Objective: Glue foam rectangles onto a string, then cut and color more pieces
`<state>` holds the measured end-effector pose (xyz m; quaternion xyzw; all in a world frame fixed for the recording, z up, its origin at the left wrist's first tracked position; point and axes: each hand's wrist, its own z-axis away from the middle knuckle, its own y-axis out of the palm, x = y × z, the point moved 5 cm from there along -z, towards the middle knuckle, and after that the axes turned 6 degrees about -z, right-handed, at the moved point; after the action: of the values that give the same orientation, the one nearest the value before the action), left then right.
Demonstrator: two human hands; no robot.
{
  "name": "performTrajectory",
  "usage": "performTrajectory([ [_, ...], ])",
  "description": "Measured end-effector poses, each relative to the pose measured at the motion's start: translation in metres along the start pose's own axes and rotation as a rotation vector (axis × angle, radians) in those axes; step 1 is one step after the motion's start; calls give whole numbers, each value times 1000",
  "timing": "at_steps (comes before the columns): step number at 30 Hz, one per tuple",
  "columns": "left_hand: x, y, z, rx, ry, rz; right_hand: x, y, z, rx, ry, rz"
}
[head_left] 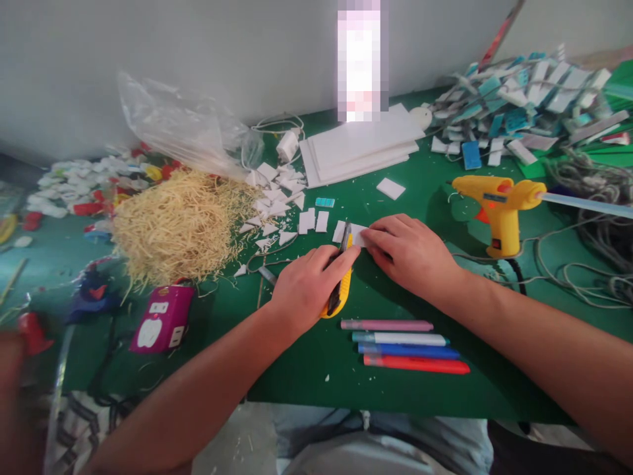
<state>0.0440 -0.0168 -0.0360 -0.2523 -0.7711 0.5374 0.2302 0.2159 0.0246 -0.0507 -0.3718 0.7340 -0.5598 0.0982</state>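
My left hand (309, 284) is wrapped round a yellow utility knife (341, 297), its blade end pointing away from me over the green table. Under the blade lies a small white foam board piece (358, 235), which the fingers of my right hand (410, 254) pinch at its right edge. Just left of the knife tip is another small white rectangle (339, 231). Beyond it, a few cut white rectangles (321, 221) and a blue-marked piece (325, 202) lie flat. Several felt-tip pens (405, 351) rest in a row nearer to me.
White foam boards (361, 148) are stacked at the back. A yellow glue gun (502, 211) with its cord stands right. Left are white offcuts (271, 204), a straw heap (173, 224) and a magenta box (163, 318). Back right holds a pile of white and blue pieces (519, 99).
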Motion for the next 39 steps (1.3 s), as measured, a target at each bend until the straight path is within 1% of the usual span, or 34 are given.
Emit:
performTrajectory([
  [4, -1, -3, -1, -54, 12, -21, 1, -1, 0, -13, -15, 2],
  [9, 2, 0, 0, 4, 5, 17, 0, 0, 0, 5, 4, -7],
  [11, 2, 0, 0, -1, 7, 22, -1, 1, 0, 7, 7, -7],
  [14, 1, -2, -2, -47, 5, 56, -1, 1, 0, 12, 12, -6],
  [19, 9, -5, -2, -185, -38, 282, -1, 2, 0, 9, 4, -13],
  [22, 16, -6, -2, -266, -72, 378, -2, 3, -1, -9, -9, -29],
  [26, 18, -8, -3, -319, -95, 433, -4, 5, -2, -12, -9, -53],
  [30, 18, -9, -5, -328, -108, 437, -4, 6, -2, -15, -13, -52],
  [36, 15, -12, -10, -345, -88, 376, -3, 6, -2, -9, -7, -49],
  [39, 15, -14, -11, -334, -91, 355, -3, 6, -3, -8, 1, -51],
])
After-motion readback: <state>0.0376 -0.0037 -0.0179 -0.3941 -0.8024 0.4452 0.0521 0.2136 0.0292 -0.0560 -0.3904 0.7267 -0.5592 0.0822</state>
